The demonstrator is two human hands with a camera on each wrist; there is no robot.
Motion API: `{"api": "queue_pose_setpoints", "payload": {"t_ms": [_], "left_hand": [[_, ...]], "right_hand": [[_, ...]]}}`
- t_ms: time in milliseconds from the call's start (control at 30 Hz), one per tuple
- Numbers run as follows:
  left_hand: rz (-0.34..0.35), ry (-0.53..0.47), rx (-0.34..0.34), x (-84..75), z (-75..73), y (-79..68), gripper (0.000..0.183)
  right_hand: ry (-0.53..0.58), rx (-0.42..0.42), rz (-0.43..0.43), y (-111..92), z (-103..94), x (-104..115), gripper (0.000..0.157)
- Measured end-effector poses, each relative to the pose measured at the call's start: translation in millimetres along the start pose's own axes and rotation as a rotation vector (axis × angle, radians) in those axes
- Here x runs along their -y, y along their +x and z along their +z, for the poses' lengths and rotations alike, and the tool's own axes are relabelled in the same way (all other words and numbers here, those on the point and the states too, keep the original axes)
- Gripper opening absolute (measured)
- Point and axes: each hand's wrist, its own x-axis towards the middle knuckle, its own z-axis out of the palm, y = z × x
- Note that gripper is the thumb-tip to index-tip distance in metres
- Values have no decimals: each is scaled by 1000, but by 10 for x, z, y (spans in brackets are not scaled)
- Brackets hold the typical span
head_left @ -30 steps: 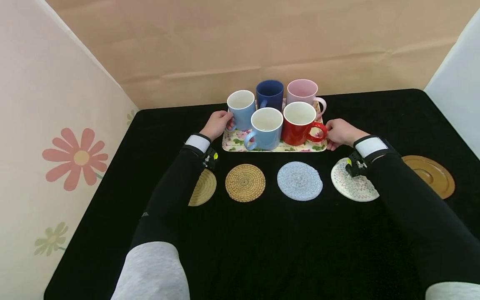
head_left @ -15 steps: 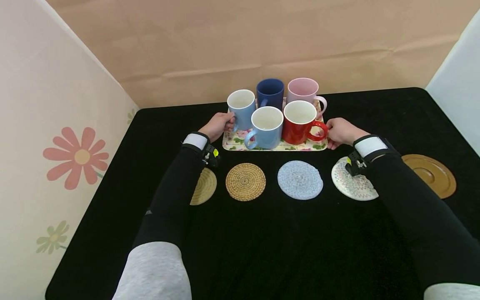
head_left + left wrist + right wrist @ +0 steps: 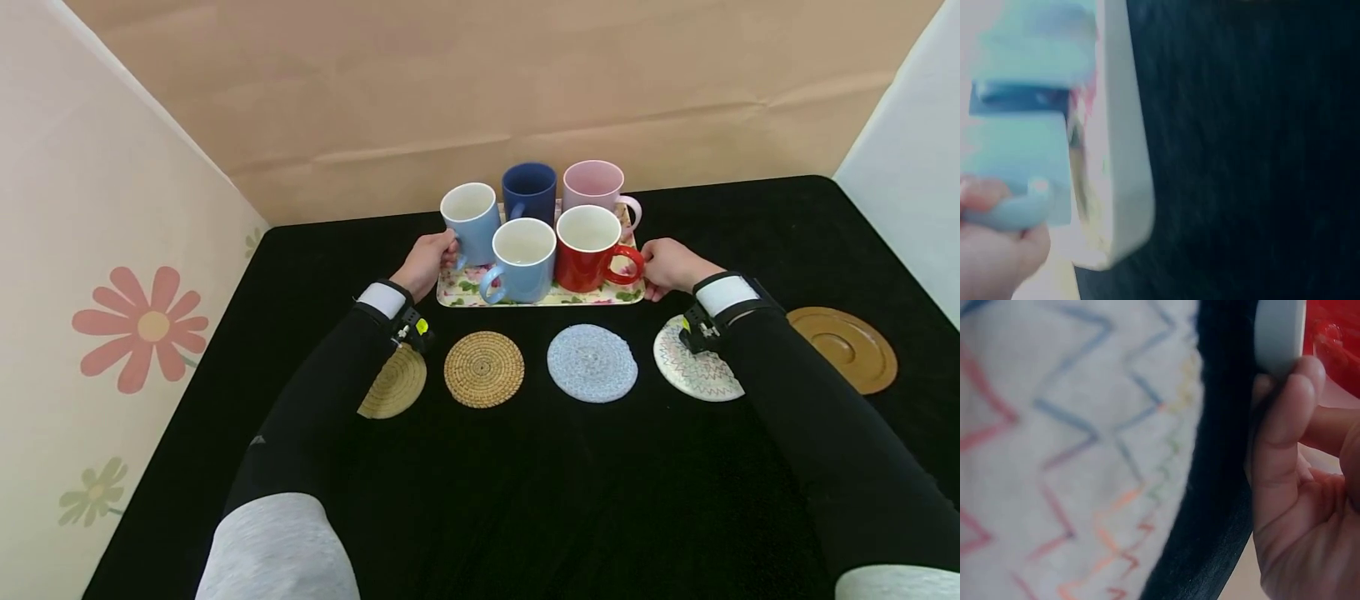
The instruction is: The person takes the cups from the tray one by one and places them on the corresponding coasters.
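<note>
On a floral tray [image 3: 465, 289] at the back stand several mugs. My left hand [image 3: 425, 265] grips the handle of the back-left light blue mug [image 3: 476, 238], its fingers curled round it in the left wrist view. My right hand [image 3: 672, 267] pinches the tray's right rim [image 3: 1280, 337], close to the handle of the red mug [image 3: 576, 268]. A second light blue mug [image 3: 529, 280] is at the front left, its handle pointing left. Behind are a dark blue mug [image 3: 536, 202] and a pink mug [image 3: 589, 199].
A row of round mats lies before the tray: a straw one [image 3: 396, 387] partly under the left arm, a woven tan one [image 3: 483, 370], a pale blue one [image 3: 592, 363], a white zigzag-patterned one [image 3: 686, 367] and a brown disc [image 3: 847, 350] partly behind the right arm. Paper walls stand around.
My left hand's fingers have closed further round the back-left mug's handle, and that mug has shifted very slightly left. The right hand stays at the tray rim. The head view has shifted a little.
</note>
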Motion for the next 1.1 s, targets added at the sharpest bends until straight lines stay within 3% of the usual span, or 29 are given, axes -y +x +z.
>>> {"api": "queue_pose_setpoints", "payload": {"t_ms": [233, 367, 700, 933, 1100], "left_hand": [[98, -127, -130, -105, 88, -206, 35], [114, -131, -184, -138, 39, -388, 33], [159, -92, -154, -63, -166, -951, 31], [198, -63, -111, 70, -245, -1394, 32], [210, -65, -120, 177, -289, -1659, 32]], "right_hand": [[-5, -3, 0, 6, 12, 11, 10], [-9, -3, 5, 14, 19, 27, 10], [2, 6, 0, -7, -37, 24, 12], [11, 1, 2, -15, -60, -9, 11], [14, 1, 8, -10, -65, -31, 12]]}}
